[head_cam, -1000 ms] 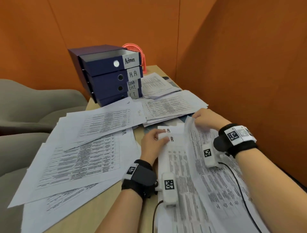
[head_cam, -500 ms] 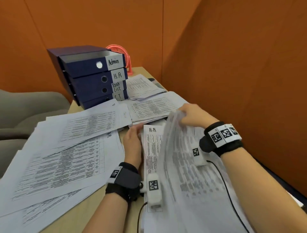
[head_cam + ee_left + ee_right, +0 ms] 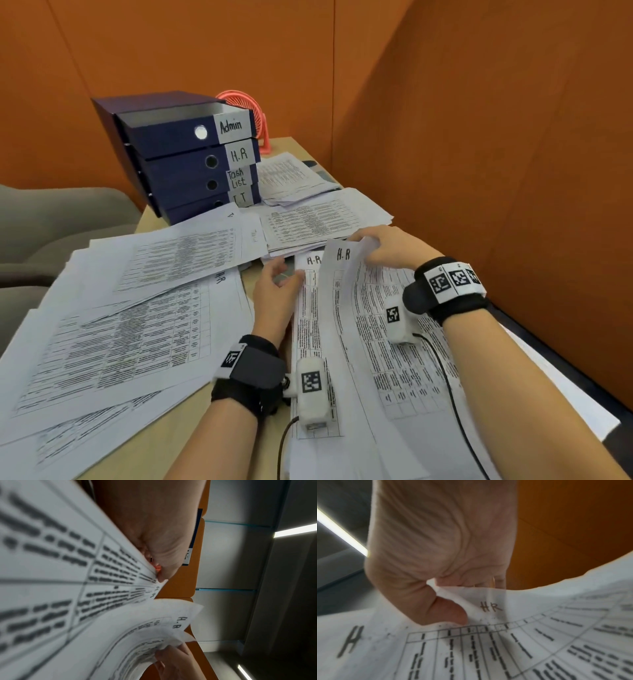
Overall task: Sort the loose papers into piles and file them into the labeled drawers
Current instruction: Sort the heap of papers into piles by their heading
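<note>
Printed sheets headed "H.R" lie in a pile in front of me. My right hand pinches the top edge of a few curled H.R sheets, thumb under and fingers over; the right wrist view shows that pinch beside the "HR" heading. My left hand lies at the left edge of a lower H.R sheet, thumb on the paper and fingers loosely spread. The dark blue drawer unit is labeled Admin, H.R, Task List and IT, and its Admin drawer sticks out slightly.
Large overlapping paper piles cover the left of the wooden table. Two more piles lie beside the drawers. A pink fan stands behind the unit. Orange walls close in at the back and right; grey seats are on the left.
My right hand raised the H.R sheets into a tall curl, then lowered them so the heading shows. My left hand slid from the pile's top to its left edge.
</note>
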